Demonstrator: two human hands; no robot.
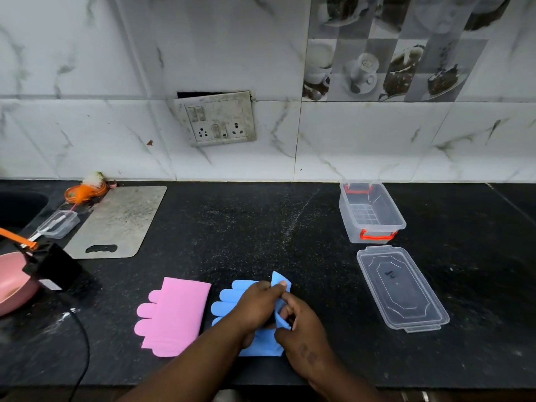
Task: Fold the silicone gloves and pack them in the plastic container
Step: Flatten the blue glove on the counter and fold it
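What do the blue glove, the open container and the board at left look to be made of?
Blue glove: soft matte rubber, likely silicone; its cuff bends limply where both hands pinch it.
Container: clear hard plastic; the counter shows through its walls, and it has red clip handles.
Board: grey, mottled and dull, with a handle slot; possibly metal or stone, I cannot tell which.

Lid (401, 288) before container (371, 211) — apart.

From my remote station, both hands cover the middle of the blue glove (262, 342), so I cannot read its fold line. The pink pan (13, 281) is cut off by the left edge. Writing on the lid (401, 288) is too small to read. Contents of the small tub (59, 224) are unclear.
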